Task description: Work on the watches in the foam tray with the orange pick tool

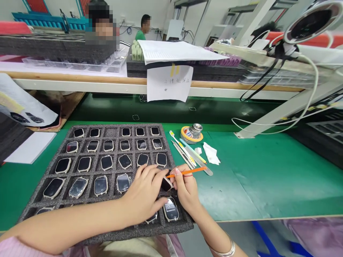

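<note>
A dark foam tray (43, 207) with rows of compartments lies on the green mat; most compartments hold a smartwatch body with a dark screen. My left hand (144, 194) rests over the tray's near right part, its fingertips touching one watch body (166, 184) lifted slightly above its slot. My right hand (186, 189) meets it from the right, pinching the same watch body while an orange stick (187, 172) lies between its fingers, pointing right. Another watch body (170, 209) sits in the slot just below both hands.
Tweezers, a toothbrush and thin tools (187, 153) lie right of the tray, with a tape roll carrying a small metal pot (193, 132) and a white wipe (211, 153). A shelf (80, 81) with stacked trays and a hanging paper note (168, 84) runs across the back. Two people sit beyond it.
</note>
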Tool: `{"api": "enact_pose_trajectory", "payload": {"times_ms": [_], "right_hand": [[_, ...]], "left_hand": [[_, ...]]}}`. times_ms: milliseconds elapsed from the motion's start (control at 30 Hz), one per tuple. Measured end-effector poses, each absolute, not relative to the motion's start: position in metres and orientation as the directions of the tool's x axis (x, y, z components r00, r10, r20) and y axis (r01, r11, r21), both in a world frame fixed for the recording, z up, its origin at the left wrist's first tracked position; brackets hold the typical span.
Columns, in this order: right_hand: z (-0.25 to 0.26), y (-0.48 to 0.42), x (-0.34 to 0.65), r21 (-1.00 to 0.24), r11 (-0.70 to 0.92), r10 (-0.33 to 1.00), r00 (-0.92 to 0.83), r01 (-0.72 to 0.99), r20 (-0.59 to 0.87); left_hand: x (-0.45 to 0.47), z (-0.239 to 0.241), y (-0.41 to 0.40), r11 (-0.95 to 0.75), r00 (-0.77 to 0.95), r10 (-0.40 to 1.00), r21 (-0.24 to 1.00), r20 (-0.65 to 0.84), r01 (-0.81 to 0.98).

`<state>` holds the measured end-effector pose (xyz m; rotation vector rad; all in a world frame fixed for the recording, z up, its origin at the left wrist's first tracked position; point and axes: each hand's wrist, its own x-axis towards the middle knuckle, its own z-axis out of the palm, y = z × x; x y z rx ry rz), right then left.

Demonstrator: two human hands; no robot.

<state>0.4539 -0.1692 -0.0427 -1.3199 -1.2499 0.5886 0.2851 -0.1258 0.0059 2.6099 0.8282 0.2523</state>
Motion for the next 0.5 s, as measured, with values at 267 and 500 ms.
{"api": "enact_pose_trajectory", "payload": {"times_ms": [267, 500], "right_hand": [[-0.048, -0.167, 0.453, -0.94, 0.226, 0.856, 0.409, 0.256, 0.317], [-0.03, -0.16, 0.475, -0.733, 0.382, 0.892, -0.016, 0.563, 0.453]], "left_hand": [[0.231, 0.003, -0.165, -0.919, 0.924, 0.361, -0.121, 0.123, 0.375], [0.211, -0.005, -0.131, -0.946, 0.947, 0.274, -0.131, 0.165, 0.297]]}}
